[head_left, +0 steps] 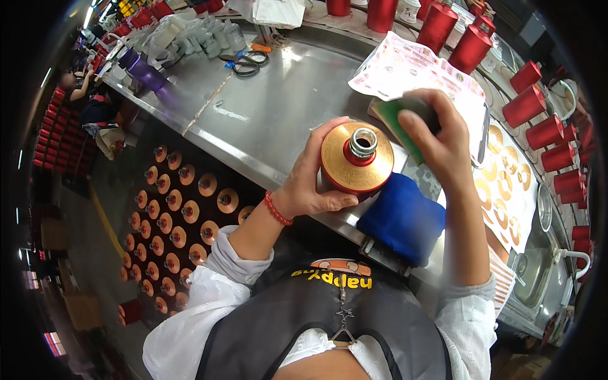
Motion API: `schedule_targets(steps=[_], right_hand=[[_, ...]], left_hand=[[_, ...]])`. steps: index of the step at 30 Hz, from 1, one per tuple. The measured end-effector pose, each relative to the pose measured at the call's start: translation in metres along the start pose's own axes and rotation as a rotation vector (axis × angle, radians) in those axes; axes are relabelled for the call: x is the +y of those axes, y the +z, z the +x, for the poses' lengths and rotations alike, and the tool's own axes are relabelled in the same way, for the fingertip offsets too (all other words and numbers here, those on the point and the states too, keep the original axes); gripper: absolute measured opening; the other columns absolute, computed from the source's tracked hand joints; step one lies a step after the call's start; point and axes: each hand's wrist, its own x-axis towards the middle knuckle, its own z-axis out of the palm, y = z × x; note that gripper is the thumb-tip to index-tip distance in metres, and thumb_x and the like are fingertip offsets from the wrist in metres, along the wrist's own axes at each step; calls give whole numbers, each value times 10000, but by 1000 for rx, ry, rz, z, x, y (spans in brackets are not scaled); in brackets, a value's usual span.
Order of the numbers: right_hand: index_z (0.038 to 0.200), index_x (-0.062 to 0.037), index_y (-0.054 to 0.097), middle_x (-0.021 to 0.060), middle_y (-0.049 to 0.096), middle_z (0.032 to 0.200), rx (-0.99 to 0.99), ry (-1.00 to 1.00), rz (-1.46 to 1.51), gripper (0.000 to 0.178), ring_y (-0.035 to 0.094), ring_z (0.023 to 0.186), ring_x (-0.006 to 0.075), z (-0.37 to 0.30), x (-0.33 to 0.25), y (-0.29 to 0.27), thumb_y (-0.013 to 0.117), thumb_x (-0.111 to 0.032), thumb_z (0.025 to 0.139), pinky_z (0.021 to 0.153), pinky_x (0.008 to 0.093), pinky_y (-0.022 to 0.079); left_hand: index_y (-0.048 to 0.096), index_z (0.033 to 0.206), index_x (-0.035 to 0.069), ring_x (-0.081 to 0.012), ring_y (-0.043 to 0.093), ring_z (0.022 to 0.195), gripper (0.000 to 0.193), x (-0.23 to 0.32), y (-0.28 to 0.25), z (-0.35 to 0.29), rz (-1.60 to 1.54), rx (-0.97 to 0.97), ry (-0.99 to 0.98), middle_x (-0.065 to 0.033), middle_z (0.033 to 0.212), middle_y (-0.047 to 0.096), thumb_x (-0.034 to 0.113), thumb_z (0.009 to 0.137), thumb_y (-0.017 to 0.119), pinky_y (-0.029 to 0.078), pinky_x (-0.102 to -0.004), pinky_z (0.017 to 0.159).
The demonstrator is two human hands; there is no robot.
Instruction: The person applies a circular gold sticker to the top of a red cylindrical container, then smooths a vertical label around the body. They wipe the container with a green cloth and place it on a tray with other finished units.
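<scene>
My left hand (306, 188) is wrapped round a red bottle with a gold shoulder (335, 155), holding it upright near the table's front edge. Its clear glass neck is uncapped and faces up. To the right of the bottle, my right hand (446, 133) grips a flat green pad with a dark back (394, 120). A small gap separates the pad from the bottle; motion blurs it, so its exact kind is unclear. Below and to the right of the bottle lies a bunched blue cloth (405, 218) at the table edge.
A metal table (272, 107) carries blue-handled scissors (247, 63), a purple drinking bottle (144, 73) and a printed sheet (411, 69). Gold ring stickers (505, 183) lie at right, near a sink (531, 272). Several gold-topped bottles (178, 237) stand low at left. Red bottles (525, 107) line the far side.
</scene>
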Motion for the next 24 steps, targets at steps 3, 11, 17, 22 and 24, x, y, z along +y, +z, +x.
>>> schedule_targets(steps=[3, 11, 17, 22, 24], right_hand=[[983, -49, 668, 89, 654, 928, -44, -505, -205, 252, 624, 842, 238, -29, -1, -6, 769, -48, 752, 795, 351, 476], [908, -88, 702, 33, 640, 895, -87, -750, -407, 293, 544, 770, 226, -44, -42, 9, 757, -85, 620, 764, 367, 401], [918, -128, 705, 11, 621, 889, -104, -754, -504, 267, 561, 807, 213, -46, -58, 28, 736, -94, 655, 803, 392, 402], [913, -137, 701, -16, 616, 881, -36, -718, -584, 256, 558, 801, 200, -52, -71, 43, 730, -123, 659, 824, 403, 395], [924, -111, 702, 11, 636, 872, -258, -686, -319, 215, 590, 833, 214, -54, -74, 42, 758, -79, 719, 863, 401, 413]], left_hand=[[232, 1520, 29, -271, 490, 1324, 1079, -3, 1, -5, 60, 38, -5, -167, 1433, 459, 264, 713, 910, 390, -397, 1119], [277, 1463, 15, -310, 562, 1183, 1062, -4, 34, -13, 370, 386, 146, -191, 1330, 519, 279, 664, 925, 456, -424, 1012], [302, 1427, 7, -339, 523, 1126, 1042, -16, 52, -18, 379, 554, 128, -190, 1278, 509, 367, 658, 906, 413, -460, 987], [312, 1415, 7, -338, 522, 1101, 1011, -23, 53, -22, 445, 618, 171, -192, 1268, 508, 377, 679, 898, 395, -462, 974], [306, 1414, 13, -338, 526, 1126, 1027, -20, 54, -22, 359, 609, 162, -194, 1281, 503, 367, 665, 911, 409, -457, 988]])
